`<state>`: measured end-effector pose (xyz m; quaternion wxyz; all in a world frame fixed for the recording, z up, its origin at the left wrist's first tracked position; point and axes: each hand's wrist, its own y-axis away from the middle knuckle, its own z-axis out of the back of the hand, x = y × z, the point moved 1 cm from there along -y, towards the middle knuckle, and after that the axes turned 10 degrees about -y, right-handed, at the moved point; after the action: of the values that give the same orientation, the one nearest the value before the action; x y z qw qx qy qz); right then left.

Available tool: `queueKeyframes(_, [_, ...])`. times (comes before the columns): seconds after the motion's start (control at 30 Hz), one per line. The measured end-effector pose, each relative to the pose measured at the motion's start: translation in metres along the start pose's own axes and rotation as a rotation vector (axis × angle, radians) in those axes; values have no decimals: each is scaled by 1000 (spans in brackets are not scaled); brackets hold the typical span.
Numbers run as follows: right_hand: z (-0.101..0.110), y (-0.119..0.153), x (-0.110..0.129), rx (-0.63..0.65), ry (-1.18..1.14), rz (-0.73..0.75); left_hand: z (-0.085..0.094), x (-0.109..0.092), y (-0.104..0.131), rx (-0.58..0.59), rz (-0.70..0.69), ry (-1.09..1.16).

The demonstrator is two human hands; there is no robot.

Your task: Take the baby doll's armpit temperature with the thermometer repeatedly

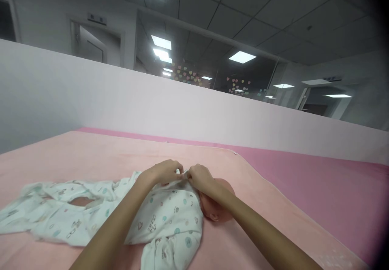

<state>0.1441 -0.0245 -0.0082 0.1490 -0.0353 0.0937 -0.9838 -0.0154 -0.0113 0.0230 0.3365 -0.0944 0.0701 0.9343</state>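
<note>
Head view: white printed-cloth garment (173,209) covers pinkish plastic doll's (213,210) torso.
Left hand (165,171): fingers pinching neckline (184,175).
Right hand (200,178): likewise.
Lower opening (81,201): gaping, apparently unfastened.

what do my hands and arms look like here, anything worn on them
The left hand and right hand are both bare, with no gloves. Both forearms are uncovered too: no sleeves, watch or bracelet shows on either. Any rings are too small to make out.
</note>
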Motion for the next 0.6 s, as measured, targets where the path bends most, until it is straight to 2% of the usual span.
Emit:
queueKeyframes(0.07, [2,1,0,14,-16,14,-2,7,2,226,30,143])
queueKeyframes(0.1, [4,1,-1,23,-30,21,-1,12,3,276,40,198])
queueKeyframes(0.13, [6,2,-2,35,-49,27,0,16,4,264,48,232])
queueKeyframes(0.17, [8,3,-3,50,-71,33,3,20,3,196,58,240])
queueKeyframes(0.27, [14,3,-5,102,-139,41,11,29,-6,-135,137,105])
queueKeyframes(0.3, [16,4,-5,114,-155,40,12,31,-13,-196,176,33])
queueKeyframes(0.33, [17,4,-5,120,-164,39,11,31,-21,-211,202,-36])
queueKeyframes(0.4, [17,3,-5,124,-182,31,6,31,-41,-164,173,-166])
queueKeyframes(0.5, [14,3,-4,125,-207,13,-10,34,-73,-88,146,-205])
queueKeyframes(0.6, [10,1,-5,128,-214,-24,-30,43,-92,7,144,-222])
